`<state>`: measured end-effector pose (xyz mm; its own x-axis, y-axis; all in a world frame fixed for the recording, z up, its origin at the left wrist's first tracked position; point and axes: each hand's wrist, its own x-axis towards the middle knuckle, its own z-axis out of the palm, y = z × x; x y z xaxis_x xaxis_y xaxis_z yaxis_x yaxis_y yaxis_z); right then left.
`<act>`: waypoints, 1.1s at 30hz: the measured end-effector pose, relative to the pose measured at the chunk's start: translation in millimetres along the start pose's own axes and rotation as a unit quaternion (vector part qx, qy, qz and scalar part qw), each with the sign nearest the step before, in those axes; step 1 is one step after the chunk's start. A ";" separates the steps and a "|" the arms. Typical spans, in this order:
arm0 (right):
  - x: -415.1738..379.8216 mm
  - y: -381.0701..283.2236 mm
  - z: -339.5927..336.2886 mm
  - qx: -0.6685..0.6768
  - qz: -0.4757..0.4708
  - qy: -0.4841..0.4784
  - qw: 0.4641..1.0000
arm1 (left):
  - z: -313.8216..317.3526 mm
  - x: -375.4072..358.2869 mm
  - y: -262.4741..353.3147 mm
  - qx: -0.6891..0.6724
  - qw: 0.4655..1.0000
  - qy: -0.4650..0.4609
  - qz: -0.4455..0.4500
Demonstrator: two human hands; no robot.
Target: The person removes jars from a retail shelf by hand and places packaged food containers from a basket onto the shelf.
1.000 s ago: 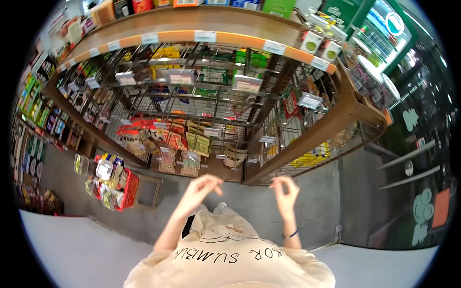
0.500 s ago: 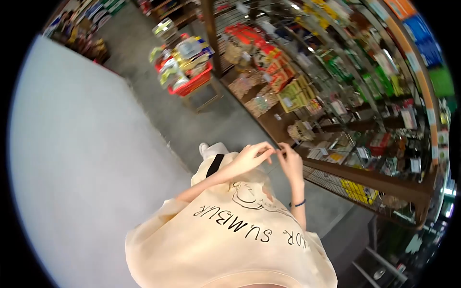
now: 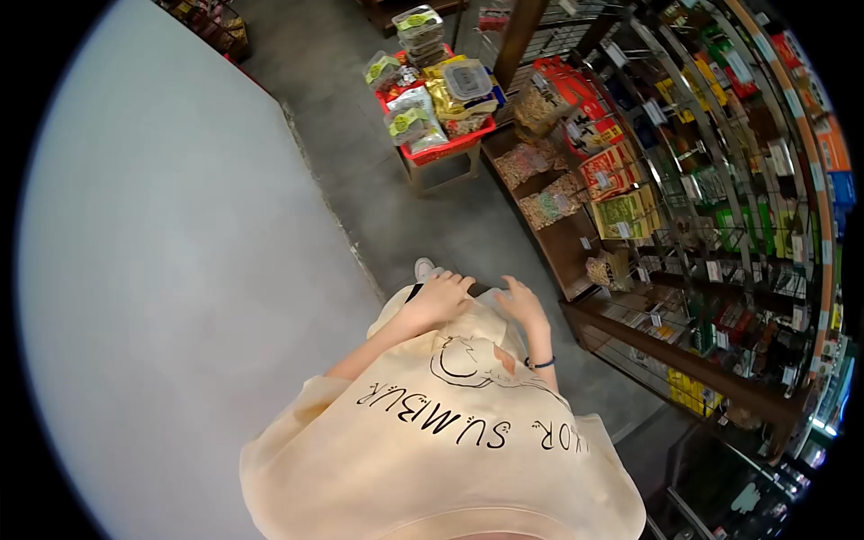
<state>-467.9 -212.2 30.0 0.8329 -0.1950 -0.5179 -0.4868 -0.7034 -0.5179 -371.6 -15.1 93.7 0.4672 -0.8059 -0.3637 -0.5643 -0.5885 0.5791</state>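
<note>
In front of my cream shirt, which has black lettering, both hands hang at waist height. My left hand is open, palm down, its fingers loosely bent near the light trousers; I see nothing in it. A short gap away, my right hand is open too, fingers and thumb apart and nothing between them. A dark band circles the right wrist. Below the hands a white shoe shows on the floor.
Ahead, a red basket of packaged foods and clear tubs sits on a stool. Shelving with bagged goods runs along the right. A pale wall fills the left, beside the grey floor.
My hands have moved apart; they were close together, fingertips nearly touching. The view has shifted, so the basket and shelves appear nearer and further right.
</note>
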 end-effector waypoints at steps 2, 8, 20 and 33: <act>13.7 -40.7 13.6 0.007 -0.056 -0.012 0.998 | -6.1 -9.6 -23.9 -0.004 1.000 0.017 -0.010; 49.9 -106.0 33.8 -0.021 -0.125 -0.084 0.988 | -29.6 -36.6 -75.6 -0.043 0.995 0.023 -0.086; 143.2 -125.0 8.5 -0.129 -0.119 -0.099 0.980 | -60.4 -28.9 -138.4 -0.079 0.982 0.083 -0.152; 262.9 -146.7 -17.6 -0.035 -0.069 -0.081 0.994 | -184.8 82.5 -186.1 -0.002 0.989 0.062 -0.135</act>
<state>-172.9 -172.2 -18.3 0.8349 0.0149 -0.5502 -0.3466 -0.7624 -0.5465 -102.3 39.9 90.8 0.6809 -0.6048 -0.4130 -0.4048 -0.7808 0.4759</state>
